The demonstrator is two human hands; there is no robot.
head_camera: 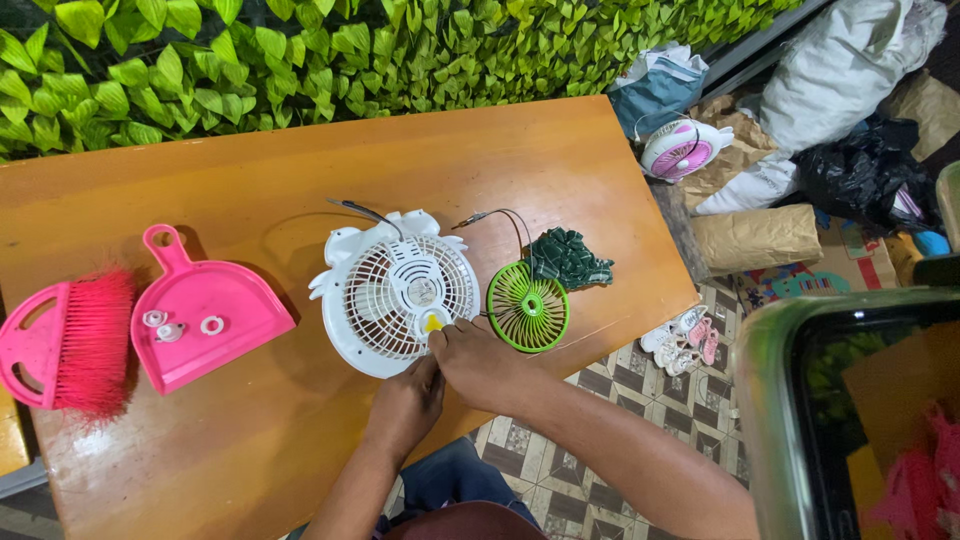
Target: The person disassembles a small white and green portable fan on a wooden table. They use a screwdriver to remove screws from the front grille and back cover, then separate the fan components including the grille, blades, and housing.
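Both of my hands met at the near rim of the white round plastic fan housing with a slotted grille (393,293), which lay flat on the orange wooden surface (250,180) about midway along it. My left hand (405,400) came up from below with its fingers curled against the lower edge of the housing, and my right hand (478,362) crossed in from the right, its fingertips pressed together at the rim just beside a small yellow piece (432,323) showing through the grille; I could not tell whether anything was pinched between them. Two thin dark wires (365,211) rose from the top of the housing. Just to the right of the housing lay a green round fan grille (528,306), nearly touching it, with a dark green crinkled bundle (570,259) behind it. Well to the left sat a pink plastic dustpan (205,310) holding a few small white ring-shaped parts (211,325), and beside that a pink hand brush with red bristles (70,345) at the left end of the surface. A hedge of green leaves (300,50) ran behind the surface, and off its right end, on the floor, stood a small white and pink fan (682,148) among bags and brown paper.
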